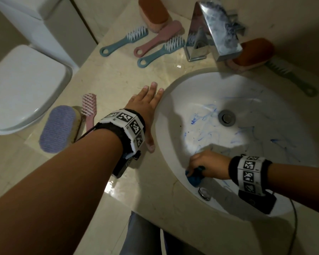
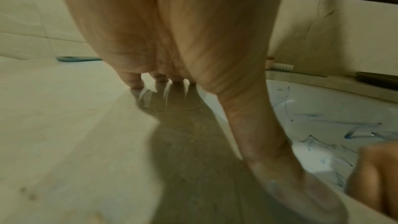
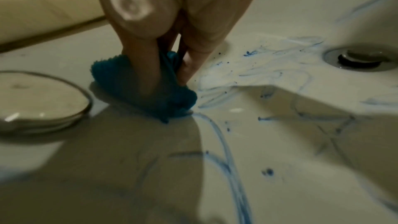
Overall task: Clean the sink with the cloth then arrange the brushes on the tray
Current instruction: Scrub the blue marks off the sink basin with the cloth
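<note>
The blue cloth [image 1: 194, 176] is held bunched in the right hand [image 1: 208, 165] and pressed against the sink [image 1: 173, 100] wall at the near side, beside the overflow cap [image 1: 204, 194]. The blue marks [image 1: 203, 116] are spread from the cloth toward the drain [image 1: 226, 117] and the far right wall, so wiping is judged to lead that way. The left hand [image 1: 145, 105] is laid flat and empty on the desk [image 1: 118, 74] at the sink's left rim, fingers pointed toward the back edge.

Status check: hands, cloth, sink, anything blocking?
Left hand flat on counter. Right hand grips cloth, pressed on sink near wall. Blue marks remain. Nothing blocking.
</note>
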The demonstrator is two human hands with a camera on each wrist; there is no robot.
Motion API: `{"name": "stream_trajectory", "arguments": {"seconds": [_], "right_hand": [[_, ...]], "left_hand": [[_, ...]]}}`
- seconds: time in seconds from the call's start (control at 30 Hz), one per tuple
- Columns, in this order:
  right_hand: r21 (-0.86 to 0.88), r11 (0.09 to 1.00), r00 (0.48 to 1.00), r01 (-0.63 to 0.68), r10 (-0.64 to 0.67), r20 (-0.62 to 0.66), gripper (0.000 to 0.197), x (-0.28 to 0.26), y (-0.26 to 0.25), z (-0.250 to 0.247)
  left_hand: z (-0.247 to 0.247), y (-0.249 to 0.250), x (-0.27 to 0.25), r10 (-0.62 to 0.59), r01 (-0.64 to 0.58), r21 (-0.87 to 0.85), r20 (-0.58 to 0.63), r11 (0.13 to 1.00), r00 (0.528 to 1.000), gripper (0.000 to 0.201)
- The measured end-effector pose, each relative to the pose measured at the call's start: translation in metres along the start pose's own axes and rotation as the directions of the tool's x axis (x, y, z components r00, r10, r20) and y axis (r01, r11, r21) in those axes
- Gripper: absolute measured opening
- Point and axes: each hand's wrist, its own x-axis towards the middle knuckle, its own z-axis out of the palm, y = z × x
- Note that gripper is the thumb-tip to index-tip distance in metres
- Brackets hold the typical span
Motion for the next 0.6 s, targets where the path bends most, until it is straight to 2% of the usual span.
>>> {"name": "stream_trajectory", "arguments": {"seconds": [0.1,0.17,0.23,0.3,0.33,0.4,0.43,0.47,0.57,0.6], "right_hand": [[0.107,0.990,0.985,-0.091,0.105,-0.134,0.035,0.027,-0.006,-0.014],[0.178,0.969,0.937,-0.173,0.217,-0.275,0.033,0.050,-0.004,-0.029],[0.268,0.946,0.830,-0.180,0.292,-0.475,0.033,0.071,0.003,-0.048],[0.377,0.911,0.674,-0.171,0.387,-0.629,0.031,0.083,0.013,-0.067],[0.456,0.875,0.619,-0.164,0.451,-0.643,0.032,0.088,0.017,-0.074],[0.538,0.821,0.583,-0.188,0.534,-0.612,0.031,0.098,0.020,-0.074],[0.501,0.837,0.589,-0.222,0.524,-0.615,0.031,0.101,0.017,-0.070],[0.421,0.872,0.626,-0.252,0.478,-0.616,0.031,0.101,0.011,-0.065],[0.183,0.961,0.838,-0.208,0.272,-0.473,0.034,0.084,-0.006,-0.033],[0.159,0.972,0.884,-0.174,0.225,-0.410,0.034,0.076,-0.010,-0.024]], "left_hand": [[0.001,0.000,0.001,-0.001,0.001,0.010,0.001,1.000,1.000,0.166],[0.002,-0.002,0.003,0.005,-0.005,0.022,-0.002,1.000,1.000,0.166],[0.004,-0.003,0.004,0.019,-0.019,0.025,-0.008,1.000,1.000,0.166],[0.005,-0.004,0.005,0.031,-0.031,0.024,-0.019,0.999,0.999,0.166],[0.006,-0.004,0.006,0.035,-0.035,0.018,-0.023,0.999,0.999,0.166],[0.006,-0.004,0.005,0.037,-0.037,-0.002,-0.021,0.999,0.999,0.166],[0.006,-0.004,0.004,0.038,-0.038,-0.007,-0.021,0.999,0.999,0.165],[0.005,-0.004,0.004,0.036,-0.037,-0.010,-0.019,0.999,0.999,0.164],[0.002,-0.002,0.001,0.028,-0.028,-0.020,-0.003,0.999,1.000,0.163],[0.001,-0.002,0.000,0.025,-0.025,-0.021,0.000,0.999,1.000,0.162]]}}
